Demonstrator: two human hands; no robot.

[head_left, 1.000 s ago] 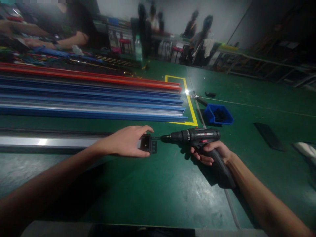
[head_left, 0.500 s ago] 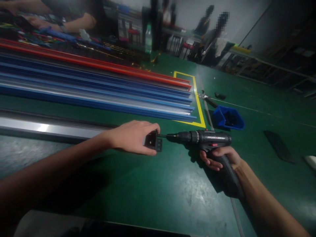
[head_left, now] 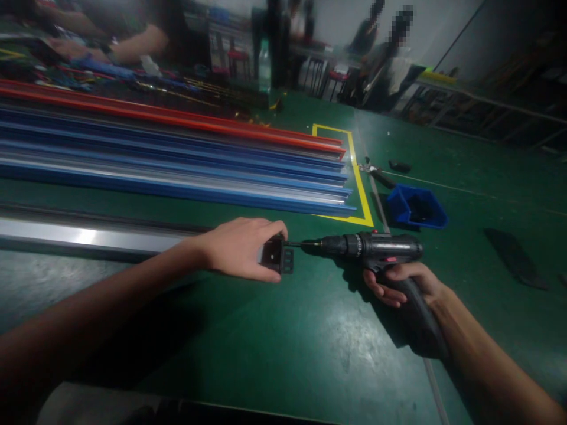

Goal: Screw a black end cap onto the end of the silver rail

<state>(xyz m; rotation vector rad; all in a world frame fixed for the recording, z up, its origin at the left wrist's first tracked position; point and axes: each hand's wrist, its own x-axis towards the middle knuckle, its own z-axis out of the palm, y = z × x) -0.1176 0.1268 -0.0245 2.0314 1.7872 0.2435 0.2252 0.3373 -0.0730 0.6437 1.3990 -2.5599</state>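
My left hand grips the end of a long silver metal profile, thumb and fingers on either side. A black end cap sits on the profile's end, just past my fingertips. My right hand is wrapped round the handle of a black power drill, which lies sideways above the green surface. The drill's long thin bit points left and its tip reaches the upper part of the end cap. Whether the tip sits in a screw is too small to tell.
Blue profiles and red profiles lie behind, ending inside a yellow tape outline. Pliers, a blue bin and a flat black object are at the right. A person's arms are at the upper left.
The view has shifted slightly, so the drill, my right hand and the blue bin appear a little further right. Both hands keep their holds, and the bit still meets the end cap.
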